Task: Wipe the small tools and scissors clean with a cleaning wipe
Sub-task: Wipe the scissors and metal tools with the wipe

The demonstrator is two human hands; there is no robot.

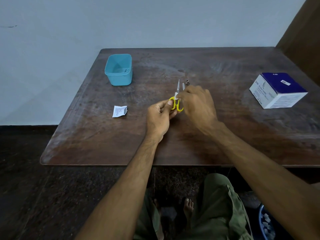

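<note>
A: Where are the scissors [177, 101]?

B: Near the middle of the dark wooden table [225, 139], held just above it. The left hand [160, 116] grips a yellow handle loop, thumb over it, fingers curled beneath. The right hand [197, 103] pinches a small white wipe [176, 95] at the base of the blades, whose tips point away from the person.

A: What lies around them?

B: Two small metal tools [185, 84] just behind the right hand's knuckles, partly hidden by it. A torn white wrapper [119, 111] lies to the left, apart from the hands. A blue plastic tub [118, 69] stands farther back on the left; what is inside is too small to tell. A blue-and-white swab box [278, 90] sits at the right edge.

A: Below the table?

B: Green trousers [220, 205], bare feet, and a blue bin [266, 224] holding white scraps.
</note>
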